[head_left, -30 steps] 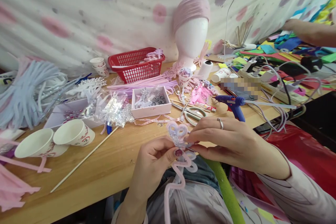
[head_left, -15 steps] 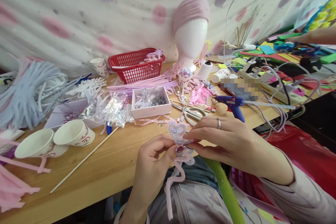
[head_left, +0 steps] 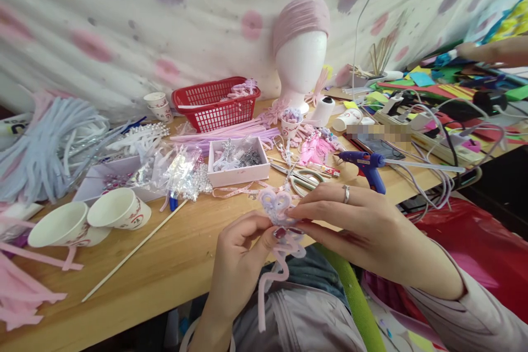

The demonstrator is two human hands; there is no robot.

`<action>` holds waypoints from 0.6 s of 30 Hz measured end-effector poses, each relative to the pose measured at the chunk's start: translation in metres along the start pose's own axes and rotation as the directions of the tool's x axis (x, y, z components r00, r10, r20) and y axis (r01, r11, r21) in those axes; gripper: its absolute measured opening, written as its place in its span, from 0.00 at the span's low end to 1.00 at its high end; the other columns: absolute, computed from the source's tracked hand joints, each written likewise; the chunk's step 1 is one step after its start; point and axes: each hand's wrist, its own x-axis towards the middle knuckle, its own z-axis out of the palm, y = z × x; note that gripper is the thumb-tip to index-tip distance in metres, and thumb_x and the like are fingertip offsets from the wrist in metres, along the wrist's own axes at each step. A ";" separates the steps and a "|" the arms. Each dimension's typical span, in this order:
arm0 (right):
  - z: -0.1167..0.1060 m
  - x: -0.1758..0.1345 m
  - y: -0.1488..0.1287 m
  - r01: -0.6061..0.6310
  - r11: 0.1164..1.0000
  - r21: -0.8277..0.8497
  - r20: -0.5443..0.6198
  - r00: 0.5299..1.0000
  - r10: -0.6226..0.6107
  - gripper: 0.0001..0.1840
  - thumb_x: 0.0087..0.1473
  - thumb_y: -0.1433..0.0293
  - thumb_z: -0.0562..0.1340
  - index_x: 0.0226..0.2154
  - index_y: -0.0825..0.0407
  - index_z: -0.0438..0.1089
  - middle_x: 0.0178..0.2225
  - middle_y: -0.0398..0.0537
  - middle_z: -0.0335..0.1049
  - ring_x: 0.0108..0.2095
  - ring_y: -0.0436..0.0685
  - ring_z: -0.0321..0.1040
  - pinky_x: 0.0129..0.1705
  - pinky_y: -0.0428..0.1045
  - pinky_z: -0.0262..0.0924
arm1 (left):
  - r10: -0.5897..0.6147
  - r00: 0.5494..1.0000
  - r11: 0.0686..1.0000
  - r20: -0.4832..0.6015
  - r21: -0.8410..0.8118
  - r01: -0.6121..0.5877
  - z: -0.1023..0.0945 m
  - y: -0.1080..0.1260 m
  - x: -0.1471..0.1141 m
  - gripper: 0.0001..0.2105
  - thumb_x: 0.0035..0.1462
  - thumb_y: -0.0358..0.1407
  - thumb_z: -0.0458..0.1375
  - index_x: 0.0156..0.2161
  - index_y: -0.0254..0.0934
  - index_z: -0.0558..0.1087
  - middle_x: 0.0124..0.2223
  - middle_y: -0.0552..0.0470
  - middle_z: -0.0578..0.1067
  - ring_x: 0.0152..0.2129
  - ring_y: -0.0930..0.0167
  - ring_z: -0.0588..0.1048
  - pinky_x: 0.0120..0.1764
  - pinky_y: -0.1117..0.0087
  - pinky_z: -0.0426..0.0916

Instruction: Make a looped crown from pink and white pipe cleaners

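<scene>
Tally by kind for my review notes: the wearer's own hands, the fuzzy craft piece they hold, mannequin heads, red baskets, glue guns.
Wearer's hands: 2 (left hand, right hand)
Held fuzzy craft piece: 1
Mannequin head: 1
Red basket: 1
Glue gun: 1
Total: 6

White drape [head_left: 223, 5] with pink-purple blotches behind a wooden table [head_left: 177, 253].

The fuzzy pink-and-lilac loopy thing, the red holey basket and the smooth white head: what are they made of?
The fuzzy pink-and-lilac looped piece: probably pipe cleaner, matte, as its fluffy strands curl into loops. The red rectangular lattice basket: likely plastic, slightly shiny, with thin, even bars. The smooth white mannequin head: foam or plastic, matte; its plain surface doesn't settle which.
</scene>
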 end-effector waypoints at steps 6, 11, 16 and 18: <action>0.005 -0.001 -0.007 -0.324 0.923 0.207 -0.102 0.931 0.350 0.03 0.57 0.75 0.66 0.34 0.52 0.76 0.28 0.42 0.79 0.26 0.48 0.76 0.29 0.40 0.71 | -0.008 1.000 1.000 0.003 0.013 0.008 0.002 0.000 -0.001 0.10 0.59 0.38 0.64 0.28 0.35 0.78 0.31 0.50 0.77 0.31 0.68 0.75 0.36 0.73 0.70; 0.008 -0.003 -0.001 -0.410 0.834 0.370 -0.044 0.889 0.456 0.05 0.60 0.71 0.64 0.36 0.54 0.77 0.27 0.44 0.78 0.23 0.49 0.74 0.24 0.40 0.70 | -0.101 0.995 0.991 -0.020 -0.090 0.099 0.005 0.005 -0.004 0.13 0.56 0.44 0.66 0.28 0.35 0.79 0.29 0.50 0.77 0.28 0.69 0.75 0.30 0.74 0.69; 0.007 -0.005 0.010 -0.105 0.986 0.128 -0.156 0.980 0.125 0.09 0.61 0.73 0.65 0.45 0.51 0.76 0.36 0.48 0.78 0.36 0.52 0.77 0.38 0.45 0.74 | -0.294 0.948 0.876 0.124 -0.363 0.319 0.006 0.013 -0.008 0.17 0.48 0.49 0.71 0.29 0.35 0.81 0.25 0.52 0.77 0.22 0.73 0.73 0.25 0.76 0.67; 0.005 -0.006 0.012 -0.005 1.000 0.020 -0.158 0.987 0.008 0.11 0.63 0.73 0.64 0.47 0.50 0.76 0.39 0.50 0.78 0.40 0.53 0.76 0.42 0.47 0.73 | -0.318 0.936 0.855 0.153 -0.380 0.353 0.007 0.016 -0.009 0.17 0.47 0.49 0.72 0.28 0.35 0.80 0.25 0.51 0.77 0.22 0.73 0.73 0.25 0.75 0.68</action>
